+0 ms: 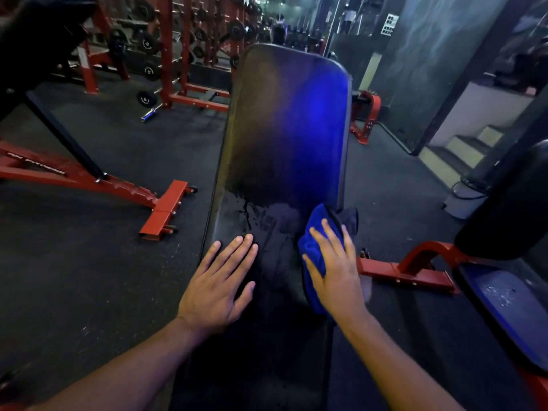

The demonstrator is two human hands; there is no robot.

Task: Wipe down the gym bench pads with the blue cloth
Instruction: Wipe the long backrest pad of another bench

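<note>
Bench pad [284, 137]: a long dark pad is seen running from the lower centre of the frame up to the upper centre, its long axis pointing away from the person; a wet, streaked patch is visible at mid-length, just above both hands.
Blue cloth [311, 247]: bunched at the pad's right edge, lower right of centre, partly draped over that edge.
Right hand [335, 268]: laid flat on the blue cloth with fingers spread and nearly straight, pressing it onto the pad; nothing is gripped.
Left hand [219, 280]: rested flat on the pad's left side, fingers straight, nothing held.
Key relation: the unwiped length is judged to lie ahead of the right hand, up the frame along the pad's axis; the right hand is the nearer one to the cloth.
Surroundings: red frames [166, 203] and a dark floor [89, 262] are seen at left.
</note>
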